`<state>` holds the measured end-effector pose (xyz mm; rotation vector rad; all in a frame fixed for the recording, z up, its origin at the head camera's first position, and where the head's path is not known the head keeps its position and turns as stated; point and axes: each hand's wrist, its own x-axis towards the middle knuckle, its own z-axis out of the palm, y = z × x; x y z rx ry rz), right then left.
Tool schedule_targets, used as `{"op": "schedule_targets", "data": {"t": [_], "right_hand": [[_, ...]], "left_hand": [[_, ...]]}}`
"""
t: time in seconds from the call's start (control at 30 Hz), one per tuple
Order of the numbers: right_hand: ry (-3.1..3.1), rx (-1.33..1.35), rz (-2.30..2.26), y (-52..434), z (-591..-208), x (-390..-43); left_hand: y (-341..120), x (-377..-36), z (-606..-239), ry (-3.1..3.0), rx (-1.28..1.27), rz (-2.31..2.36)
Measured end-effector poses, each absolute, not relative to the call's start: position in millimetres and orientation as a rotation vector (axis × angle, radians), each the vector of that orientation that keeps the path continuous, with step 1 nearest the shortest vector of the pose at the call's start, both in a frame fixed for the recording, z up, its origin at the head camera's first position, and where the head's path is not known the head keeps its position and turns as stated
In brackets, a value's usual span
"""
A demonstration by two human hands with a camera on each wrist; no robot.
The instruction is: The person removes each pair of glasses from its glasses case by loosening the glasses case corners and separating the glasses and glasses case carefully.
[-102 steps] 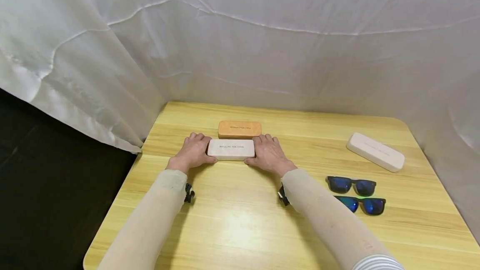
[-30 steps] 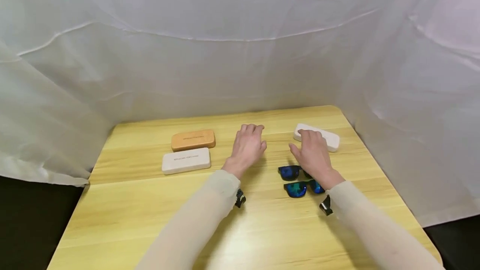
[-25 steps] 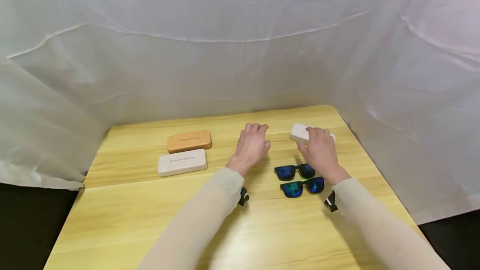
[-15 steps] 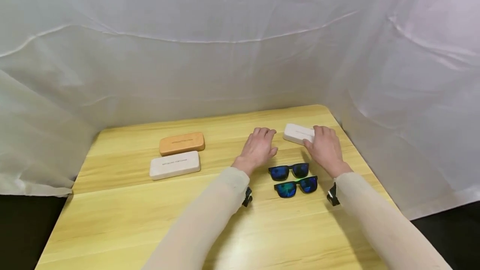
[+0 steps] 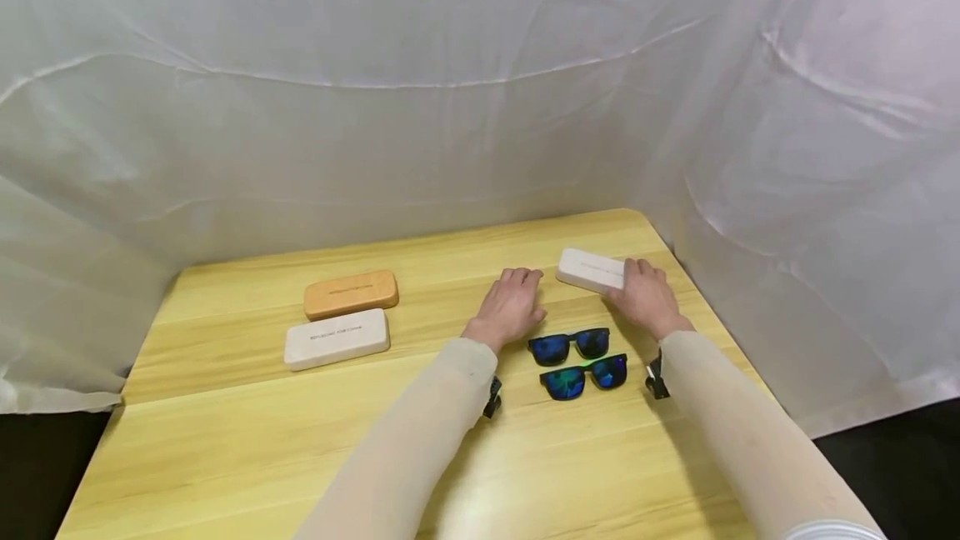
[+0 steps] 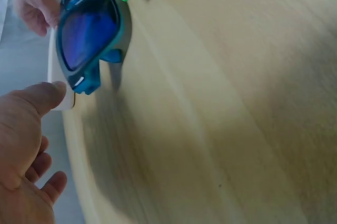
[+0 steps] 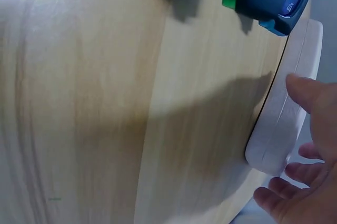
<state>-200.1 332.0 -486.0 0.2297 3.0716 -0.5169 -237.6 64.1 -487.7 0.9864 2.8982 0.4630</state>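
My right hand (image 5: pixel 647 300) rests against the right end of the white glasses case (image 5: pixel 591 271), which lies flat near the far right corner of the wooden surface (image 5: pixel 247 448); my fingers are loosely spread round that end, the thumb near the case's front edge, though I cannot tell whether they really clasp it. My left hand (image 5: pixel 512 307) lies relaxed, palm down, on the surface just left of the case; in the left wrist view its thumb tip reaches the case's near end, fingers loose and holding nothing. Just in front of both hands lie 2 pairs of sunglasses side by side: the nearer-to-the-case blue-lensed pair (image 5: pixel 568 345) and, closer to me, the green-tinted pair (image 5: pixel 584 378). Well apart to the left sit 2 more closed cases, a tan case (image 5: pixel 350 293) behind another white case (image 5: pixel 337 337), almost touching. White cloth (image 5: pixel 420 90) hangs behind and along the right side.
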Motion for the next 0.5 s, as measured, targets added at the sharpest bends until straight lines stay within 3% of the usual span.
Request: {"op": "schedule_targets", "data": {"t": [0.5], "right_hand": [[3.030,0.193,-0.422,326.8,-479.9,-198.2]], "left_hand": [[60.0,-232.6,-495.5,2.852,0.912,0.448]]}}
